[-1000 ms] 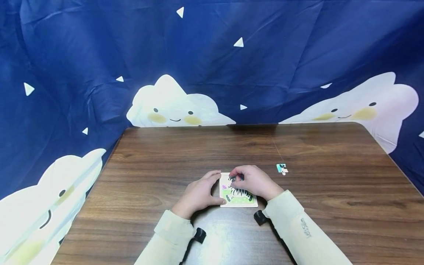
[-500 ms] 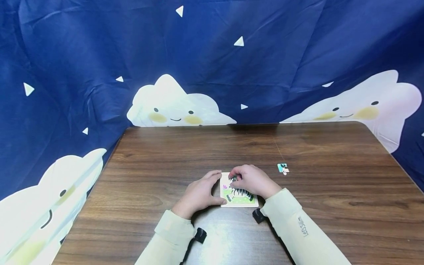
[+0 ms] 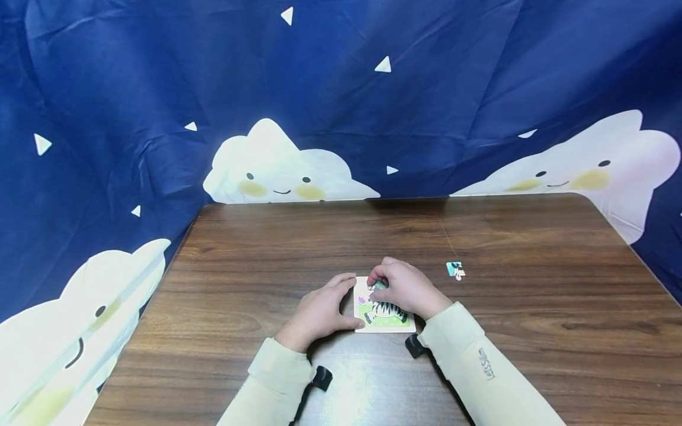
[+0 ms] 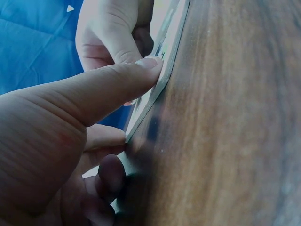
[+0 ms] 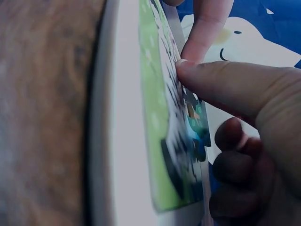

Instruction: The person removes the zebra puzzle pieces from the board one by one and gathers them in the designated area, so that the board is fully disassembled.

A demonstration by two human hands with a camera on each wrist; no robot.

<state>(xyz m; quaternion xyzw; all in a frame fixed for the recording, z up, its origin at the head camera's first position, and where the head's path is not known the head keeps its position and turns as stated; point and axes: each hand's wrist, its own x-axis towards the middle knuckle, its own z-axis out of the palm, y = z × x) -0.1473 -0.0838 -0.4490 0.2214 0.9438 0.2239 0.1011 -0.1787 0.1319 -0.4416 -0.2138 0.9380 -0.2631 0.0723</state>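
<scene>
A square zebra puzzle board [image 3: 385, 331] with a pale frame lies flat on the table. My left hand [image 3: 321, 310] holds its left side, with the thumb on the near corner and the fingers along the far corner. Over the upper part of the board, my right hand [image 3: 409, 290] pinches a puzzle piece [image 3: 379, 285] between thumb and index finger; that piece is mostly covered by the fingers. In the right wrist view, the thumb and index finger touch the zebra picture [image 5: 171, 108]. A loose puzzle piece [image 3: 455, 270], turquoise with black and white, lies beyond the right hand.
The brown wooden table [image 3: 256, 254] reaches back to a blue curtain [image 3: 330, 77] printed with smiling clouds and white triangles. Black straps [image 3: 322, 378] show at the wrists, below pale sleeves [image 3: 277, 373].
My right hand has shifted very slightly at the board's upper part, and a bit more green shows under its fingers. The left hand and the loose piece stay put.
</scene>
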